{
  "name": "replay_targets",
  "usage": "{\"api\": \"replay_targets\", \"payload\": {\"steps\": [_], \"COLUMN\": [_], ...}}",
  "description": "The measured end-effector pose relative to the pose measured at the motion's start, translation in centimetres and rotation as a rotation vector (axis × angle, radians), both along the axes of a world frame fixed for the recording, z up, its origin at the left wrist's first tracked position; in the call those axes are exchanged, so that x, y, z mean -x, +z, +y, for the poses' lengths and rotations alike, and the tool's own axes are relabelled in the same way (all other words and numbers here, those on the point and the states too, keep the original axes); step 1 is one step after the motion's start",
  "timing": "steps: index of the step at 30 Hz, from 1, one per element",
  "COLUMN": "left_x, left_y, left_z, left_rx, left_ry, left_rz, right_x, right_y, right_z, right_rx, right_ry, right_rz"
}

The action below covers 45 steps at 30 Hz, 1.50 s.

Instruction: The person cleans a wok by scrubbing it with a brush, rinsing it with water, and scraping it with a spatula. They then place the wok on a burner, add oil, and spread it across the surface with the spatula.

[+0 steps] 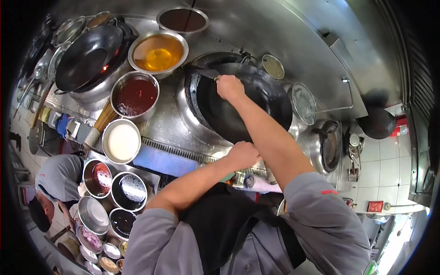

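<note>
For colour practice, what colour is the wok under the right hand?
The wok is black, clearest in the head view.

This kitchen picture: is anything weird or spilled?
An orange glow beside the left wok looks odd: maybe flame, though no food shows inside. No clear spill shows around the middle wok under the right hand.

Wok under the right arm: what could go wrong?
The right forearm stretches over the wok; if that metal is hot, a slip could burn it. Red sauce and amber liquid sit uncovered left of the right hand, so a wide swing might spill them.
</note>
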<state>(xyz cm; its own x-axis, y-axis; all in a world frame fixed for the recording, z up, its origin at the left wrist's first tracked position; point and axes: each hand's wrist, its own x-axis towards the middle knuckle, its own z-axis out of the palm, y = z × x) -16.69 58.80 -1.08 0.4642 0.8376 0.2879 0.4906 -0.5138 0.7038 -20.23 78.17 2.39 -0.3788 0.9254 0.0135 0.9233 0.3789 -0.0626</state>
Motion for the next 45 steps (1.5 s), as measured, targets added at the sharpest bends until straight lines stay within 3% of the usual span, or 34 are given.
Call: {"api": "replay_targets", "payload": {"steps": [8,14,21,24,31,33,36,40,43,45], "left_x": [-1.3,-0.7,-0.7,-1.5,-0.9,-1.9,-0.7,-0.9,-1.0,-1.8], "left_y": [-1.7,-1.3,-1.5,-2.1,-1.5,-3.3,-0.2,-0.4,-1.1,-2.6], "left_z": [-1.1,0.2,0.6,-0.2,0.4,0.5,0.0,0.0,0.4,0.2], "left_rx": [-0.087,-0.027,-0.002,-0.071,-0.023,-0.189,-0.048,-0.034,0.014,-0.061], "left_ry": [0.074,0.022,0.076,0.004,0.031,0.08,0.074,0.054,0.035,0.083], "left_rz": [-0.06,-0.043,-0.075,-0.114,-0.001,-0.107,-0.027,-0.113,-0.019,-0.1], "right_x": [-1.5,-1.3,0.8,-0.5,-0.6,0.5,-1.6,-2.5,-0.3,1.3], "right_y": [-2.4,0.9,0.6,-0.6,0.4,-0.8,-0.5,1.4,2.6,0.1], "right_z": [-0.6,-3.0,-1.5,-1.5,-2.2,-0.6,0.6,-2.3,-2.9,-0.1], "right_rx": [0.094,0.035,0.069,0.064,0.019,0.049,0.062,0.043,0.068,0.05], "right_ry": [-0.05,-0.013,0.053,-0.027,0.02,0.018,-0.014,0.002,0.009,-0.011], "right_rz": [-0.046,0.07,0.004,0.018,0.048,-0.027,-0.095,-0.009,0.001,0.022]}}
